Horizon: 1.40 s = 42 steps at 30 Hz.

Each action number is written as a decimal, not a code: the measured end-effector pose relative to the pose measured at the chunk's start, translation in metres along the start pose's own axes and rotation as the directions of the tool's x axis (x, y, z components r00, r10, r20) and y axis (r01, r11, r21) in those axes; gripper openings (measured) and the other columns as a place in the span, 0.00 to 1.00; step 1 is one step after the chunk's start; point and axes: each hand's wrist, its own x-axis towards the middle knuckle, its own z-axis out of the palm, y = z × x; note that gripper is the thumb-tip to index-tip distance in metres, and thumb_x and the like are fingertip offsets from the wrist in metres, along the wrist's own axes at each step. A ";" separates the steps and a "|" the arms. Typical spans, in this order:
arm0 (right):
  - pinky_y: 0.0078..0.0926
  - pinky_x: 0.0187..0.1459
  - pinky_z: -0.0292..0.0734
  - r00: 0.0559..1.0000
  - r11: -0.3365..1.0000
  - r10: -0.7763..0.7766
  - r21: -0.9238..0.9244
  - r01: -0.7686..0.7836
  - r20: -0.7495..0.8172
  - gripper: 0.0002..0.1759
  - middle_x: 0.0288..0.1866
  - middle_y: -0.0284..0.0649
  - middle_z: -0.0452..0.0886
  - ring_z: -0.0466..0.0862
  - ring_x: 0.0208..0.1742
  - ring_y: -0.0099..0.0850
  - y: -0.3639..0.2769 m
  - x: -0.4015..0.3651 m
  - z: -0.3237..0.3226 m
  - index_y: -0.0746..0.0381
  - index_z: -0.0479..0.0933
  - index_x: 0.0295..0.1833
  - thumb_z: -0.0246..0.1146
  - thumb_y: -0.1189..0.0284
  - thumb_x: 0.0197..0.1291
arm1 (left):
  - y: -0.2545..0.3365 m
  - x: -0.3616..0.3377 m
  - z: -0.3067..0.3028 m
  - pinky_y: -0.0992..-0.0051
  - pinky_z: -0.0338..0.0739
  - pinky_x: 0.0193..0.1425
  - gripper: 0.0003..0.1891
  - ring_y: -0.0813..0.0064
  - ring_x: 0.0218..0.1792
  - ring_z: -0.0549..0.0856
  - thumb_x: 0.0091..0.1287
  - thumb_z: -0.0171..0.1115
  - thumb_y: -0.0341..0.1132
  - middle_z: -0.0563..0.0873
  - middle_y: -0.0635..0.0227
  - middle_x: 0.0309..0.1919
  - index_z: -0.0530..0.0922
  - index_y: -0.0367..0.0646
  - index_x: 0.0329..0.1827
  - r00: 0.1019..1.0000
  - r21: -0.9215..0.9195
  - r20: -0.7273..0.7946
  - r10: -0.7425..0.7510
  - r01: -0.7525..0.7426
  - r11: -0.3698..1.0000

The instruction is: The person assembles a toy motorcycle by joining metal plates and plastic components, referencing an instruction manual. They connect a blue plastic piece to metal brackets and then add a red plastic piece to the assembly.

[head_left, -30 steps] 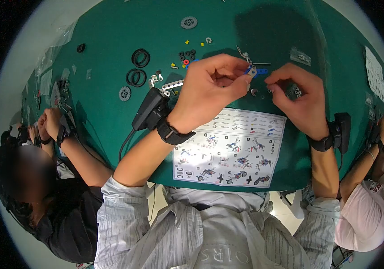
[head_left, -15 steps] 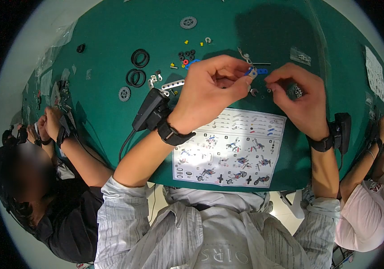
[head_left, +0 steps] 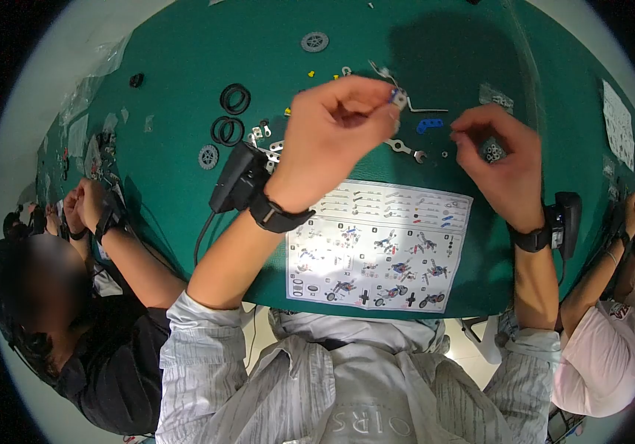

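My left hand is closed in a pinch on a small blue and silver assembled piece, raised over the table. My right hand is curled, its thumb and forefinger tips nearly together; whether a tiny part sits between them I cannot make out. Just left of those fingertips lie a blue perforated bracket and a tiny nut. A small open-end wrench rests below my left fingertips. Behind the right fingers shows a clear bag of nuts, partly covered. A bent hex key lies between the hands.
A printed instruction sheet lies at the near edge. Black tyres, grey wheels and metal strips are spread to the left. Another small bag lies at the right. Other people sit working on both sides.
My left hand has drawn left and up with the blue and silver piece, away from my right hand, showing more of the wrench and blue bracket. My right hand has shifted slightly right.
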 end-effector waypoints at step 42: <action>0.39 0.45 0.81 0.973 0.905 -0.127 -0.378 0.194 0.194 0.06 0.40 0.39 0.82 0.82 0.45 0.41 -0.003 -0.004 0.010 0.62 0.83 0.38 0.68 0.79 0.52 | 0.005 0.009 -0.024 0.75 0.84 0.51 0.12 0.77 0.43 0.89 0.75 0.67 0.29 0.91 0.63 0.45 0.84 0.33 0.57 1.000 0.089 -0.021 -0.004 0.006 0.996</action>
